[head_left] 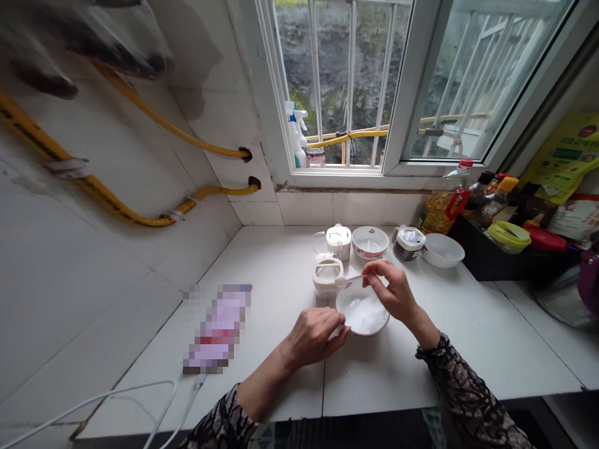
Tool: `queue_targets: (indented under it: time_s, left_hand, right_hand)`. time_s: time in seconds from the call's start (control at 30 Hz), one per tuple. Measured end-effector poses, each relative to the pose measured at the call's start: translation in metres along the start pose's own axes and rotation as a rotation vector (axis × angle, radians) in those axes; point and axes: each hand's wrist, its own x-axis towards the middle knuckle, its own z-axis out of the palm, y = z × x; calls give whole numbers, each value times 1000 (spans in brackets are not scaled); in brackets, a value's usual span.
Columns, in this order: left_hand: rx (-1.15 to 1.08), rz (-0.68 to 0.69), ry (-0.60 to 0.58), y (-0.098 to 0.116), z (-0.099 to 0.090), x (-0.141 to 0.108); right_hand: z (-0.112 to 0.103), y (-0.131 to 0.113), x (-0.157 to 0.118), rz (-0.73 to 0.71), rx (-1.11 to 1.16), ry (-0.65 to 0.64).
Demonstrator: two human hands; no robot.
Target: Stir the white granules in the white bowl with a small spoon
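Note:
My left hand point(316, 333) is closed on the near-left rim of a white bowl point(347, 304). White powder lies in the bottom of that bowl. In my right hand point(392, 290) is the handle of a small white spoon point(345, 282), pinched between thumb and fingers. The spoon is above the bowl's far rim, its tip close to a white lidded seasoning jar point(326, 287) just behind the bowl. I cannot tell whether the spoon carries anything. Farther back stands another white jar point(343, 244), its clear lid point(322, 244) swung up to the left.
A flowered bowl point(369, 249), a dark-filled jar point(409, 249) and a plain white bowl point(443, 257) line the back. An oil bottle point(444, 199) and a black condiment box point(472, 246) stand right. A blurred-out device point(218, 333) with a white cable point(187, 405) lies left.

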Motion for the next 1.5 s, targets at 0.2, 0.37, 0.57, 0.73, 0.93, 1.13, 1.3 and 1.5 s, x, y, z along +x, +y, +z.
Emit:
queue_targets:
  time_s: [0.2,0.37,0.57,0.73,0.93,1.13,1.3,1.5]
  left_hand:
    - [-22,-6,-14,0,-2,0]
    - [-35,-13,-15,1,-2,0]
    - [-46,-14,-24,0,-3,0]
    - [-33,-2,-24,0,-3,0]
    - [-30,1,-21,0,-2,-1]
    - [-33,-5,-24,0,-3,-1]
    - [-29,-8,-29,0,-3,0]
    - [-34,-5,-17,1,-3,0]
  right_hand:
    - [-15,13,-6,34,-107,-137]
    - [3,12,-12,-9,-69,-349]
    - [5,5,-13,197,176,-393]
    - [0,11,-9,518,495,-279]
    - [-5,15,-7,565,518,-214]
    - [-2,8,-10,375,298,-373]
    - [-5,10,-10,547,490,-380]
    - [-8,19,-5,646,667,-228]
